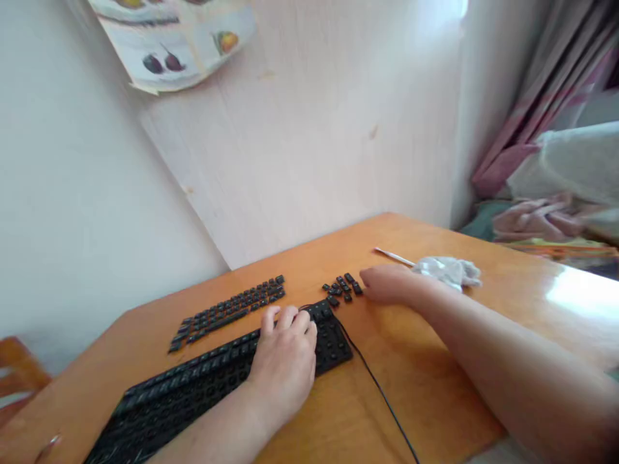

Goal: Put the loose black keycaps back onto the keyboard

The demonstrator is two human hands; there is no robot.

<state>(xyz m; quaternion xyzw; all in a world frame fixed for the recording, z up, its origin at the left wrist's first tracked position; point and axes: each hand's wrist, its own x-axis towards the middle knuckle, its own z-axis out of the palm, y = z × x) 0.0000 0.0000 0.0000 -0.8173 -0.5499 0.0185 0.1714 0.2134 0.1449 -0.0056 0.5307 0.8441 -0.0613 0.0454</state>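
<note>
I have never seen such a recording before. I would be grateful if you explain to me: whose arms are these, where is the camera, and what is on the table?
There is no machine here: these are a person's own two bare arms. The single picture comes from a camera worn on the head, looking forward and down.

On the wooden table lies a black keyboard with many of its keys off. Behind it are rows of loose keys and, farther right, a small cluster of keys. A grey-white cloth, a thin white stick and a black cable are there too.

The left hand rests on the keyboard. The right hand is beside the small cluster; whether it holds anything is hidden.
</note>
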